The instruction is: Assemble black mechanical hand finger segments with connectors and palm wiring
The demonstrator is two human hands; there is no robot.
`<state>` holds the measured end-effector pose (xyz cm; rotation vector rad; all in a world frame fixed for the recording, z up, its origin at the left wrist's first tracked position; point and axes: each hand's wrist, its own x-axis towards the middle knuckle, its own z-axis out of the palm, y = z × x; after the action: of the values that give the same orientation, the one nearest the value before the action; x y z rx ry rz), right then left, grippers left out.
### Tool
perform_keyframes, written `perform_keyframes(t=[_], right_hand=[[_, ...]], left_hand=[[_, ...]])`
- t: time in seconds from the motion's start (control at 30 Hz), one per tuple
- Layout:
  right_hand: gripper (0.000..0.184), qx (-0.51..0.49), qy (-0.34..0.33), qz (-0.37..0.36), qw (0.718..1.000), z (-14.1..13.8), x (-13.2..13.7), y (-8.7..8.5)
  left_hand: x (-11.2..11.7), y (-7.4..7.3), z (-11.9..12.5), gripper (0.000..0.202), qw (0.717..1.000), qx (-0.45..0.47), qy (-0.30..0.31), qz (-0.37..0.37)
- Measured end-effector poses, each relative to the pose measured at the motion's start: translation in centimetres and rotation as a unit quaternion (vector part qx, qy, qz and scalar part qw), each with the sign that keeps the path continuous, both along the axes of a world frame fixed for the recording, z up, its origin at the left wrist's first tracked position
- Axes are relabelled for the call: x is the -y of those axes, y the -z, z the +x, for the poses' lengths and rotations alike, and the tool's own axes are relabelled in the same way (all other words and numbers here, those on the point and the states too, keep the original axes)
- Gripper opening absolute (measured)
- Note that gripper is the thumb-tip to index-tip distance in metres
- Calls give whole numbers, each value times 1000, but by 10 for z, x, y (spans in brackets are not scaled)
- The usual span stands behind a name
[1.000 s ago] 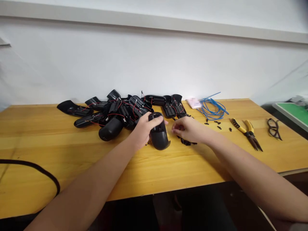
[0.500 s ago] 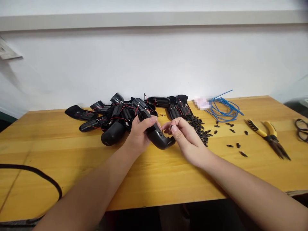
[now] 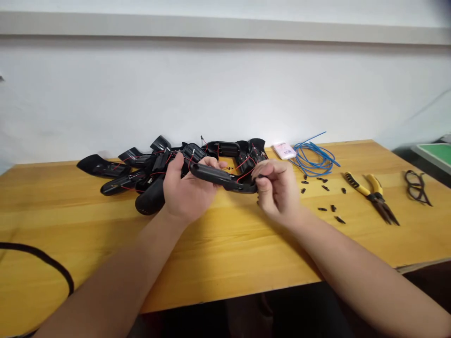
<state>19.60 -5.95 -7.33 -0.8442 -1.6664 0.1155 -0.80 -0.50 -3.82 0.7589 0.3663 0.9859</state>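
now your left hand (image 3: 186,195), thumb spread, is cradling the curved black plastic shell (image 3: 213,175), probably light, stiff, best gripped mid-length; your right hand (image 3: 282,188) is pinching a small black piece (image 3: 260,176).

Between the forearms, a hand could pass over bare table (image 3: 214,267) up to the black casing (image 3: 213,175) that bridges the left hand (image 3: 188,192) and right hand (image 3: 282,188). Behind, a heap of black shells (image 3: 160,162) blocks the wall (image 3: 225,94); rightward, scattered black bits (image 3: 333,208) and pliers (image 3: 376,196) narrow the way.
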Motion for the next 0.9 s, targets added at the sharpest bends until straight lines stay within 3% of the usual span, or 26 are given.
perform_keyframes(t=[0.07, 0.13, 0.27, 0.37, 0.5, 0.7, 0.9], right_hand=[[9, 37, -14, 38, 998, 13, -2, -7], [9, 85, -33, 62, 994, 17, 1, -16], [3, 184, -60, 79, 978, 6, 13, -26], [10, 217, -71, 78, 970, -4, 18, -28], [20, 240, -62, 75, 966, -7, 19, -28], [26, 230, -90, 57, 967, -11, 20, -28], [22, 233, -83, 61, 967, -14, 23, -29]], left_hand=[[-7, -6, -8, 59, 993, -70, 91, -36], [-11, -11, -14, 51, 969, -175, 165, -62], [-6, -16, -18, 27, 913, -317, 255, -15], [3, -17, -17, 26, 888, -325, 325, 15], [10, -14, -19, 30, 877, -341, 338, -19], [5, 5, -11, 32, 852, -255, 456, 26], [3, 14, -7, 32, 846, -246, 470, 56]])
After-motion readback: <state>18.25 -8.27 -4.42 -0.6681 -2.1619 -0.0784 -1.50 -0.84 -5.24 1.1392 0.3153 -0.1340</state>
